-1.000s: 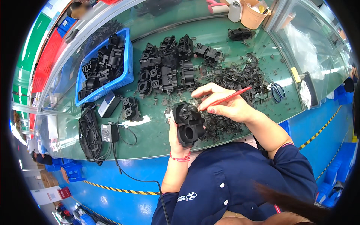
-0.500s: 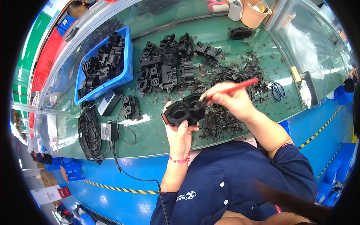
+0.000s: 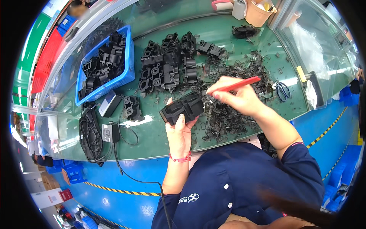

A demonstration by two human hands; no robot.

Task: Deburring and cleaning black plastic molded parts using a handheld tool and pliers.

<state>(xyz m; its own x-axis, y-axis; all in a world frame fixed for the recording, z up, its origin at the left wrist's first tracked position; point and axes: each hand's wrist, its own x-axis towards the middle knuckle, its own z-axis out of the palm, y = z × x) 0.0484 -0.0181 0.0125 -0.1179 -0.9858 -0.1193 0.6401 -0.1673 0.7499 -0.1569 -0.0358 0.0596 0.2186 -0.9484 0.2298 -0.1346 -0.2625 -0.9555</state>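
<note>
My left hand grips a black molded plastic part, thumb across its near side, with a ribbed, blocky face turned up. In my right hand is a slim red-handled tool, held like a pen with its handle slanting up to the right. Its working end points toward the part's right edge; the tip is too small to make out, and I cannot tell whether it touches. Under and beyond my right hand spreads a heap of black plastic scraps. Several similar black parts stand grouped beyond my left hand.
A blue basket of black parts stands at left, near a small box-shaped device and coiled black cable. Blue-handled scissors lie right. A peach bucket stands far back. Clear panels border the green table.
The part in my left hand has been turned over, from its face with round openings to a blocky side, and shifted slightly left. My right hand and the tool have drawn back a little from it.
</note>
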